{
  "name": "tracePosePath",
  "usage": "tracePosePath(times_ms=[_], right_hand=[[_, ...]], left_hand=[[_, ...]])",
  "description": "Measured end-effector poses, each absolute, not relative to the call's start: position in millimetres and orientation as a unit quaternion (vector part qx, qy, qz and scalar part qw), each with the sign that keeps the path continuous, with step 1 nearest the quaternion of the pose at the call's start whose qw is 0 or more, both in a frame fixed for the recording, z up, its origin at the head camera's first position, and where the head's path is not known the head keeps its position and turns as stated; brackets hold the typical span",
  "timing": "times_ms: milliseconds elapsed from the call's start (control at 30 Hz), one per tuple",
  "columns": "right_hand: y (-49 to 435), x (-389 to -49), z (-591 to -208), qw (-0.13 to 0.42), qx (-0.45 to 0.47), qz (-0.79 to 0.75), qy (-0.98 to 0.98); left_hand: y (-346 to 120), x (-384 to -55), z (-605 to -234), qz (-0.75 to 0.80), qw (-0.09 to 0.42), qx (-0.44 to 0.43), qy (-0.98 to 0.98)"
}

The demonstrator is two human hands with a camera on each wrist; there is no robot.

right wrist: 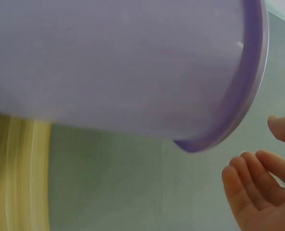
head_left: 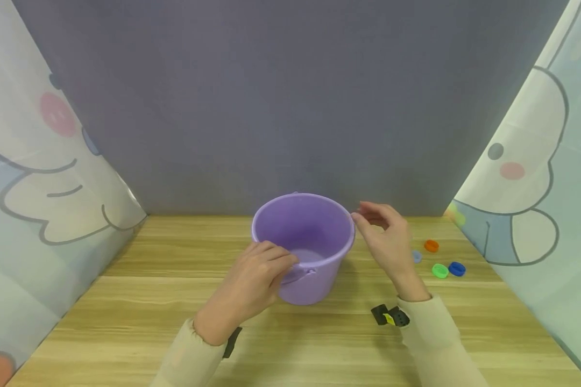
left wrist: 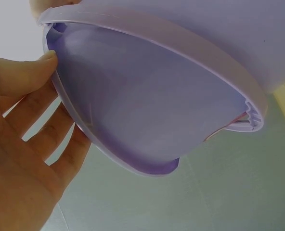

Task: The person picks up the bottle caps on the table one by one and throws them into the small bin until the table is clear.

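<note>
A purple bucket [head_left: 306, 285] stands upright on the wooden table, its mouth facing up. My left hand [head_left: 252, 274] grips the bucket's near-left rim, beside the spot where the handle [head_left: 297, 277] joins it. In the left wrist view the thumb [left wrist: 34, 72] presses the rim from one side, with the fingers behind it. My right hand [head_left: 389, 236] is just off the bucket's right side, thumb tip close to the rim. Its fingers [right wrist: 248, 178] are loosely bent and hold nothing, with a gap to the rim in the right wrist view.
Right of the right hand lie several small rings or caps: orange [head_left: 431, 245], green [head_left: 440, 271], dark blue [head_left: 457, 269] and pale blue [head_left: 417, 256]. A grey panel [head_left: 290, 107] rises behind the table [head_left: 164, 290]. Printed cartoon curtains [head_left: 537, 215] hang at both sides.
</note>
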State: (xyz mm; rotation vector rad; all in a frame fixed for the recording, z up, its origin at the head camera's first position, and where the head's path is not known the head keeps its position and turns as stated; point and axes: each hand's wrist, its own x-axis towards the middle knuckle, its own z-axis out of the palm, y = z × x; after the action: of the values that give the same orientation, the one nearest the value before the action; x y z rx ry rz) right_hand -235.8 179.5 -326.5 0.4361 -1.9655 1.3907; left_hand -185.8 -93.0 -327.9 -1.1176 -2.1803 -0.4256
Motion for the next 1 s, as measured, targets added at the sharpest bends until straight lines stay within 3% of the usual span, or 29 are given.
tracePosePath(times_ms=[400, 1000], right_hand=[[197, -238, -334, 0.317, 0.099, 0.458, -0.825], [213, -249, -351, 0.265, 0.111, 0.392, -0.874]], left_hand=[[-94, -185, -328, -0.165, 0.316, -0.425, -0.832], [-93, -185, -328, -0.164, 0.323, -0.427, -0.828]])
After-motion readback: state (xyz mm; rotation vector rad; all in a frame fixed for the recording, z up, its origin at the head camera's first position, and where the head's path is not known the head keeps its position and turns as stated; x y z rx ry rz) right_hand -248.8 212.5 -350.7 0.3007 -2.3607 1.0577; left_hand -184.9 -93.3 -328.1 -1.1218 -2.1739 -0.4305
